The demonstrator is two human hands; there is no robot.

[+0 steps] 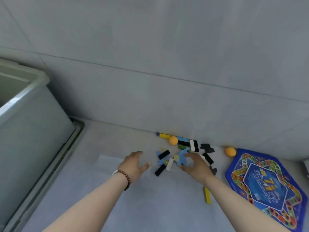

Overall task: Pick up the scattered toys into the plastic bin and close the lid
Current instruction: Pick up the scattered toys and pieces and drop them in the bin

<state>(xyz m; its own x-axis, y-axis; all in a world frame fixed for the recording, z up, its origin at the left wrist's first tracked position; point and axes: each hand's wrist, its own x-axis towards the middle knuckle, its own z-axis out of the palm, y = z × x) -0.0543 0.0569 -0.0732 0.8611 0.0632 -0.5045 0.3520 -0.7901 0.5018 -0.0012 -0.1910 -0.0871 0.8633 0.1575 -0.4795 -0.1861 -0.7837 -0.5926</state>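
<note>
Several small toy blocks, black, white, yellow and blue, lie scattered on the pale floor by the wall. My left hand, with a bead bracelet on the wrist, hovers open just left of the pile and holds nothing. My right hand reaches over the right side of the pile, fingers spread and slightly curved above a blue piece; no grip shows. The grey plastic bin stands at the left, its top open.
Two orange balls sit against the wall. A blue star-patterned game board lies at the right. A yellow block lies beside my right forearm. A grey lid lies under the bin's right side.
</note>
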